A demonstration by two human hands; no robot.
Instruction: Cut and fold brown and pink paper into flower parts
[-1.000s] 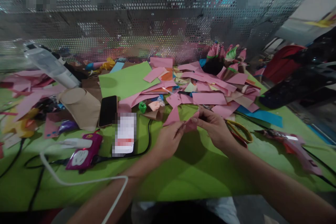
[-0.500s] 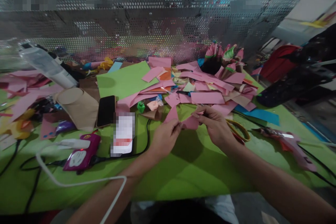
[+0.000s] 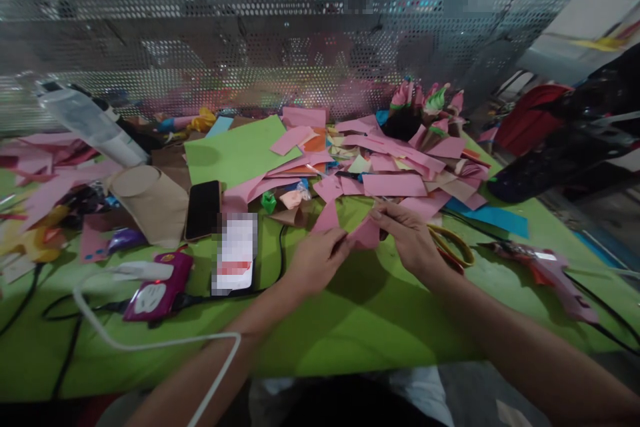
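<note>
Between my hands is a small piece of pink paper (image 3: 366,233), raised a little over the green tabletop (image 3: 360,320). My left hand (image 3: 319,257) pinches its left edge between thumb and fingers. At the upper right edge, the fingers of my right hand (image 3: 401,233) are closed on the same paper. Another pink paper scrap (image 3: 327,215) lies just beyond my left hand. Close by my right wrist are scissors with yellow handles (image 3: 453,245), partly covered by the arm.
Pink paper strips (image 3: 395,185) and a green sheet (image 3: 235,150) pile up at the back. Phones (image 3: 203,210), a magenta power strip (image 3: 159,287) and cables lie left, beside a brown paper cone (image 3: 150,203). A pink glue gun (image 3: 555,273) lies right. Perforated metal (image 3: 280,40) stands behind.
The pink paper has tilted slightly, and the fingers of my right hand have shifted along its upper edge. My left hand has turned a little, still pinching it.
</note>
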